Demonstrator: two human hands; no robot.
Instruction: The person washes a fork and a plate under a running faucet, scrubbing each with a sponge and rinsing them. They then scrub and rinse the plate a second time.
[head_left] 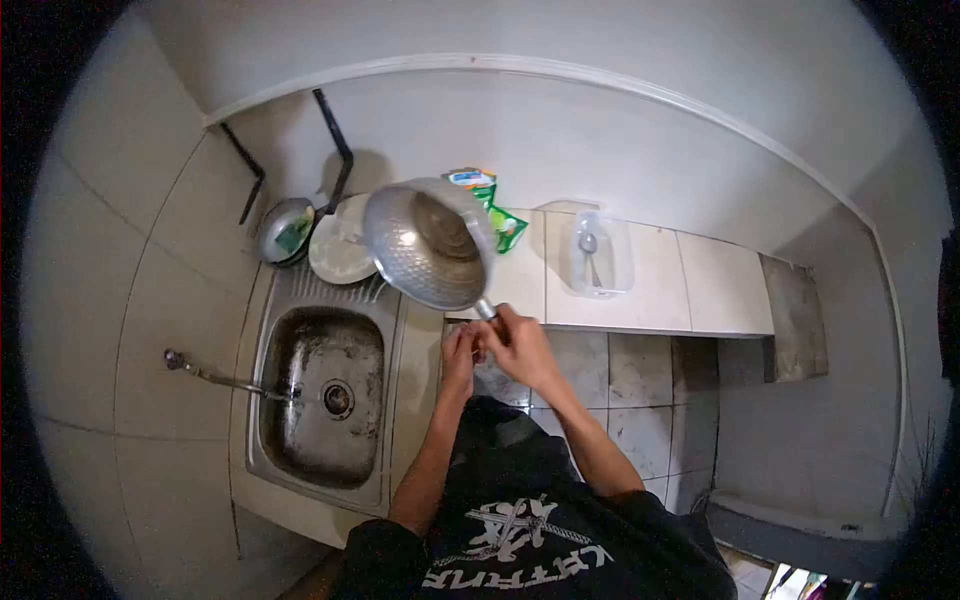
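Observation:
A hammered metal saucepan [405, 260] is raised over the counter in front of me, tilted so that its round, brownish-stained face shows. My right hand [522, 348] is closed around the pan's handle [486, 310]. Close beside it, my left hand [458, 358] has its fingers drawn together near the handle's lower end. Whatever those fingers hold, if anything, is hidden. Behind the pan lie green packets [508, 228], partly covered by it.
On the left is a steel sink [322, 400] with a tap [215, 378]. White plates [338, 255] and a bowl with a green sponge [294, 236] stand behind it. A clear plastic container [617, 262] holding a spoon [590, 246] sits on the tiled counter [655, 285]. Black brackets [337, 150] jut from the wall.

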